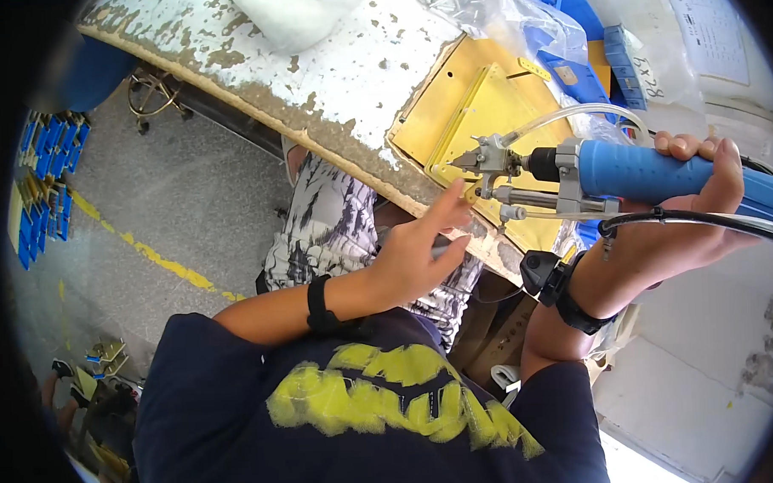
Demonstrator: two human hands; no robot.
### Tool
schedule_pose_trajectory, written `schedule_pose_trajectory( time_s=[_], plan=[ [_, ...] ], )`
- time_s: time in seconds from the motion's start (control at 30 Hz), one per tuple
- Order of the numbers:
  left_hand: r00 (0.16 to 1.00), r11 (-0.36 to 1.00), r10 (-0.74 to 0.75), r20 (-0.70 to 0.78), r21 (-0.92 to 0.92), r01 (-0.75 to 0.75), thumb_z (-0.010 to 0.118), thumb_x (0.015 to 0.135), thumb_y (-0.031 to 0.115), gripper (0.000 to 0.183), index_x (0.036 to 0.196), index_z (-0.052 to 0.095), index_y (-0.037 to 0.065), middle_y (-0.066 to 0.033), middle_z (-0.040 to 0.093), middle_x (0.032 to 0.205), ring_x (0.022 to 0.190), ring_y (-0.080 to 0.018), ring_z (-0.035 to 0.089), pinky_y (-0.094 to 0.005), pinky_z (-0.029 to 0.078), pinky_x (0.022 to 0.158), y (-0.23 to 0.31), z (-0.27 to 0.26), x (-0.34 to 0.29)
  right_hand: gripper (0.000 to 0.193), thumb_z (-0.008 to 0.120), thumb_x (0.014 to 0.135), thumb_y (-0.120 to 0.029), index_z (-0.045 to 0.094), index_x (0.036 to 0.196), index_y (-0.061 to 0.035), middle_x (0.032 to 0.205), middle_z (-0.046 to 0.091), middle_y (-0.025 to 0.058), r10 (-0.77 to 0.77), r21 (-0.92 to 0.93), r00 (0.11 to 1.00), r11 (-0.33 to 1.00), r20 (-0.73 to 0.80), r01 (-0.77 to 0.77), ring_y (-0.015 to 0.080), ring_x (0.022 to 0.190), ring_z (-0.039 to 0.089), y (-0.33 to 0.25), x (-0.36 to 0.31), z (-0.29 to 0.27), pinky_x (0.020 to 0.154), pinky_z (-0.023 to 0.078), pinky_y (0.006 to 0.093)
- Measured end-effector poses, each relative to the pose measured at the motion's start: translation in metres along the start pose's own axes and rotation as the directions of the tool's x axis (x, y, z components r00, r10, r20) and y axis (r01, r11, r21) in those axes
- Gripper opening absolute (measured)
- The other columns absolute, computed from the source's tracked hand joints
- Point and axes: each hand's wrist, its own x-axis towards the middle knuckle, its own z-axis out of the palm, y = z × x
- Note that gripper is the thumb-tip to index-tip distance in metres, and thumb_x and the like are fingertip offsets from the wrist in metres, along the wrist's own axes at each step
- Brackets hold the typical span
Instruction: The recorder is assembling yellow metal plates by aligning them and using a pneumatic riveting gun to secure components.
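My right hand (pixel 699 167) is wrapped round the blue body of a power screwdriver (pixel 648 168) held level above the table edge. Its pointed metal nose (pixel 477 157) faces left, and a clear feed hose (pixel 561 114) curves into it. Below the nose, my left hand (pixel 417 253) has its thumb and index finger apart, the index tip close to the metal fittings. I see nothing held in it, though its other fingers are partly hidden. Under the tool lies a yellow board (pixel 484 110) with a raised edge and a yellow tab beside my left fingertips.
The worn white tabletop (pixel 355 81) has a chipped front edge. A white bag (pixel 285 15) lies at the back, with clear plastic wrap (pixel 523 19) and blue bins (pixel 581 73) at the back right. Blue-and-yellow parts (pixel 51 147) stand on the floor at left. A person sits at lower left.
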Motion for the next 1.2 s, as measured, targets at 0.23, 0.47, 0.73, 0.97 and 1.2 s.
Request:
schedule_pose_trajectory(
  time_s=[0.23, 0.47, 0.73, 0.97, 1.2],
  plan=[
    [0.984, 0.982, 0.172, 0.049, 0.074, -0.175, 0.061, 0.086, 0.005, 0.054, 0.137, 0.045, -0.004, -0.0230, 0.063, 0.116, 0.098, -0.0351, 0.066, -0.0343, 0.054, 0.081, -0.004, 0.009, -0.001, 0.033, 0.059, 0.076, -0.013, 0.047, 0.104, -0.0022, 0.075, 0.052, 0.0138, 0.051, 0.013, 0.999, 0.999, 0.001, -0.051, 0.0237, 0.068, 0.058, -0.002, -0.001, -0.001, 0.068, 0.053, 0.0401],
    [0.986, 0.988, 0.153, 0.065, 0.023, -0.155, 0.060, 0.085, 0.004, 0.042, 0.126, 0.054, -0.004, -0.0217, 0.065, 0.109, 0.090, -0.0356, 0.065, -0.0383, 0.053, 0.079, -0.011, 0.002, -0.007, 0.012, 0.054, 0.090, -0.007, 0.051, 0.092, 0.0048, 0.065, 0.055, 0.0130, -0.217, -0.073, 0.976, 0.973, 0.024, 0.218, 0.0186, 0.056, 0.057, 0.007, -0.013, 0.006, 0.059, 0.051, 0.0310],
    [0.994, 0.993, 0.113, -0.013, 0.030, -0.112, 0.067, 0.085, 0.013, 0.032, 0.112, 0.060, -0.001, -0.0168, 0.067, 0.096, 0.085, -0.0302, 0.067, -0.0355, 0.054, 0.072, -0.012, 0.002, 0.000, 0.023, 0.053, 0.087, 0.000, 0.040, 0.106, 0.0039, 0.063, 0.055, 0.0125, -0.176, -0.061, 0.984, 0.982, 0.017, 0.177, 0.0193, 0.054, 0.057, -0.002, -0.010, 0.014, 0.059, 0.051, 0.0300],
    [0.995, 0.968, 0.006, -0.101, 0.248, 0.020, 0.076, 0.080, 0.015, 0.023, 0.092, 0.064, -0.001, -0.0115, 0.069, 0.081, 0.072, -0.0213, 0.070, -0.0284, 0.056, 0.065, -0.004, 0.010, 0.028, 0.044, 0.061, 0.080, -0.002, 0.030, 0.111, 0.0008, 0.068, 0.055, 0.0148, 0.032, 0.036, 0.993, 0.999, -0.115, -0.028, 0.0195, 0.055, 0.058, -0.010, -0.008, 0.022, 0.059, 0.054, 0.0312],
    [0.937, 0.952, 0.229, -0.265, 0.259, -0.159, 0.075, 0.080, 0.019, 0.018, 0.082, 0.065, 0.005, -0.0055, 0.066, 0.068, 0.059, -0.0197, 0.066, -0.0303, 0.051, 0.051, -0.012, 0.014, 0.029, 0.045, 0.061, 0.079, -0.002, 0.030, 0.111, 0.0012, 0.066, 0.054, 0.0143, 0.031, 0.031, 0.996, 0.999, -0.088, -0.029, 0.0206, 0.056, 0.058, -0.009, -0.007, 0.020, 0.060, 0.054, 0.0318]
  ],
)
